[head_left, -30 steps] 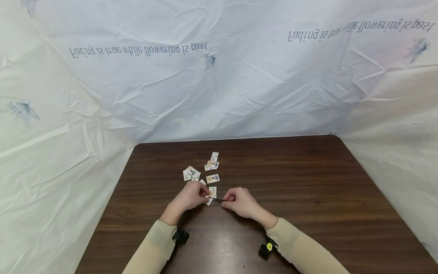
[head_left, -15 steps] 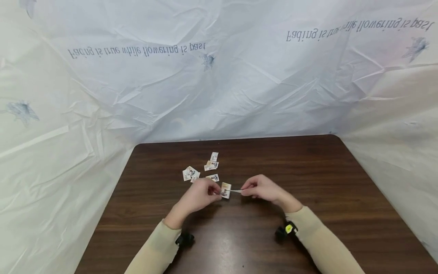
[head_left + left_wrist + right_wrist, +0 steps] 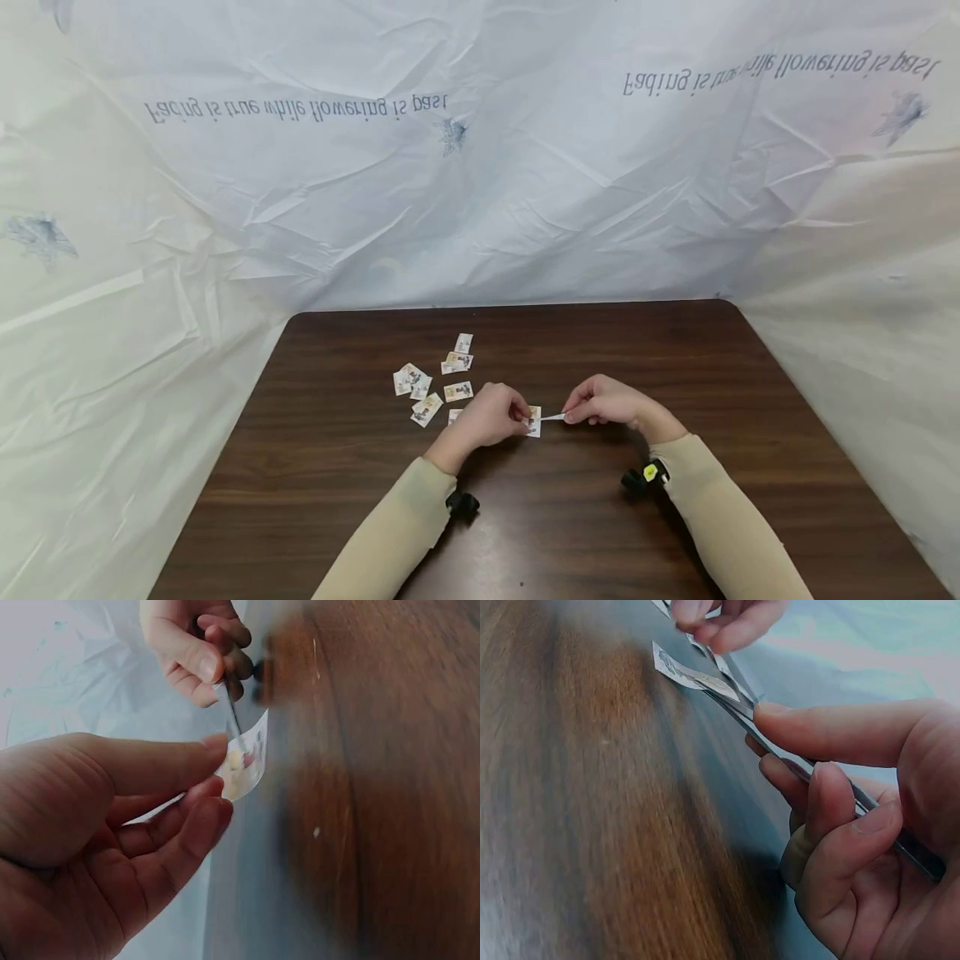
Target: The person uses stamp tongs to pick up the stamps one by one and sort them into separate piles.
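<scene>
One right hand (image 3: 611,402), one left hand (image 3: 491,415), one pair of tweezers (image 3: 919,856), one picture card (image 3: 534,422); several loose cards (image 3: 427,410) leftward, too overlapped to count. Wooden counter (image 3: 540,525), pale sheeting (image 3: 525,208) far, left and right. Pinches tweezers in the right hand, picture card at their tips, just beside the left hand; cannot tell whether pinched there too.

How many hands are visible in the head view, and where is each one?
2: the left hand, by a small paper piece; the right hand, holding tweezers that reach it. Both show plainly.
</scene>
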`<state>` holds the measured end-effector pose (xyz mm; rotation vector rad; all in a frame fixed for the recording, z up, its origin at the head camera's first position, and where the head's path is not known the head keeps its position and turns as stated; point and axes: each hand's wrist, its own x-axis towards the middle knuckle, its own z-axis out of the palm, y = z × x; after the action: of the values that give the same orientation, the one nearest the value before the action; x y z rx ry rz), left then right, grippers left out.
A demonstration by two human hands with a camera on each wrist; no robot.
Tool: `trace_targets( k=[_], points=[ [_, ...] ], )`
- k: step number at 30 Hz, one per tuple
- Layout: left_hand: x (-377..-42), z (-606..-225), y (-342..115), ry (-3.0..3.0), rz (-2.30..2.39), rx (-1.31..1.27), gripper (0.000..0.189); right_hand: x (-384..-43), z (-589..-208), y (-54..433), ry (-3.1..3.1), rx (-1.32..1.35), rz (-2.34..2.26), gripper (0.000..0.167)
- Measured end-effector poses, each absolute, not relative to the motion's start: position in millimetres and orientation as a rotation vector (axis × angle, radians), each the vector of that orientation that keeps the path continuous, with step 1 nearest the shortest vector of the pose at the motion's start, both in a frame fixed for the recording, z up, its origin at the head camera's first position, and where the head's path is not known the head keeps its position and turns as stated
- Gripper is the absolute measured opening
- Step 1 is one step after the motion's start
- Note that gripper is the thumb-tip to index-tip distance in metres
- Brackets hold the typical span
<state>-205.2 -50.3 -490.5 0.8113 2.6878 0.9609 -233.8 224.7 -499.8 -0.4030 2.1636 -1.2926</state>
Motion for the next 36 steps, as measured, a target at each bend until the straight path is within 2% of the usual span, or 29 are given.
trace_targets(
  k=[10, 24, 36],
  points=[
    [-208.6, -497.9, -44.4, 2.710, 0.894, 0.690, 0.009, -234.8, -500.2, 217.0, 2.194, -0.383, -1.297, 0.018],
    [-209.0, -497.3, -43.6, 2.691, 0.923, 0.596, 0.008, -196.4, -506.0, 205.4, 2.448, -0.379, -1.291, 0.017],
    [-210.8, -501.4, -44.6, 2.694, 0.943, 0.571, 0.011, -191.8, -510.3, 201.9, 2.559, -0.382, -1.209, 0.018]
  ],
)
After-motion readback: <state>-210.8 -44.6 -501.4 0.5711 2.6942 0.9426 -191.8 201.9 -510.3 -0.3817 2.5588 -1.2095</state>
